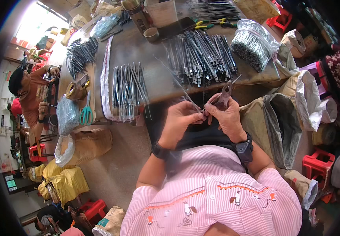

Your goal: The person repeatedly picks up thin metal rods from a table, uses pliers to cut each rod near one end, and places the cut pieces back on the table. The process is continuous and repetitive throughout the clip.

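Observation:
Close to the table's front edge, my left hand (179, 121) pinches a long thin metal strip (186, 95), which slants up and away to the left over the tabletop. My right hand (229, 118) is closed around a pair of pliers (225, 94) whose metal head points up. The fingertips of both hands meet, and what lies between them is too small to make out. Just beyond the hands is a broad pile of metal strips (201, 55). A smaller bundle of strips (128, 90) lies to the left, overhanging the edge.
On the table (154, 92) are teal scissors (86, 112), a tape roll (75, 91), a small cup (151, 34), yellow-handled pliers (203, 25) and a bagged strip bundle (254, 45). Open sacks (282, 129) stand at my right. A co-worker (36, 94) sits at the left.

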Available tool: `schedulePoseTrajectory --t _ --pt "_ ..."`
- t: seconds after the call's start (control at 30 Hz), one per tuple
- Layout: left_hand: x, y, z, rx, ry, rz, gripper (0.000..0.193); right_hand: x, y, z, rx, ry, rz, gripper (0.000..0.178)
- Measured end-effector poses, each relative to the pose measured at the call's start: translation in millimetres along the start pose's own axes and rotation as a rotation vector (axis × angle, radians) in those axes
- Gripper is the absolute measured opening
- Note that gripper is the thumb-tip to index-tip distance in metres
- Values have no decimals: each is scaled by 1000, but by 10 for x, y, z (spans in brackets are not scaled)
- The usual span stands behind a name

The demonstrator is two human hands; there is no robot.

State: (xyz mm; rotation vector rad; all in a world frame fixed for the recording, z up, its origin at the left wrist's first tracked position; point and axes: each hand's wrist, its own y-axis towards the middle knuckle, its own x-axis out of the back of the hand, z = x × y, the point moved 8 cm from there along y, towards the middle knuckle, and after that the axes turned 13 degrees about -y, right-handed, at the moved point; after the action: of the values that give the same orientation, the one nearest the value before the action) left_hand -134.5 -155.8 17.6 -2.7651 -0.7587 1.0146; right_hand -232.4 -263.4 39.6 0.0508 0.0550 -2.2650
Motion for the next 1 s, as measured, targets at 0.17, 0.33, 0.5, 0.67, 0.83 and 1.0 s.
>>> schedulePoseTrajectory --t 0.17,0.33,0.5,0.67,0.83,1.0 --pt "114 -46 32 68 75 -23 21 255 115 41 -2 81 -167 20" --pt "-20 -65 117 120 92 86 24 262 161 -89 -73 97 -81 22" --pt "-78 -79 180 274 82 126 29 216 139 -236 -189 122 14 24" --pt "-186 -103 85 172 -24 177 28 173 133 -268 -227 166 32 23" --pt "-93 -93 179 283 -333 98 22 87 116 -277 -202 157 18 21" --pt "37 -64 333 330 -387 2 19 50 110 -241 -128 22 56 24"
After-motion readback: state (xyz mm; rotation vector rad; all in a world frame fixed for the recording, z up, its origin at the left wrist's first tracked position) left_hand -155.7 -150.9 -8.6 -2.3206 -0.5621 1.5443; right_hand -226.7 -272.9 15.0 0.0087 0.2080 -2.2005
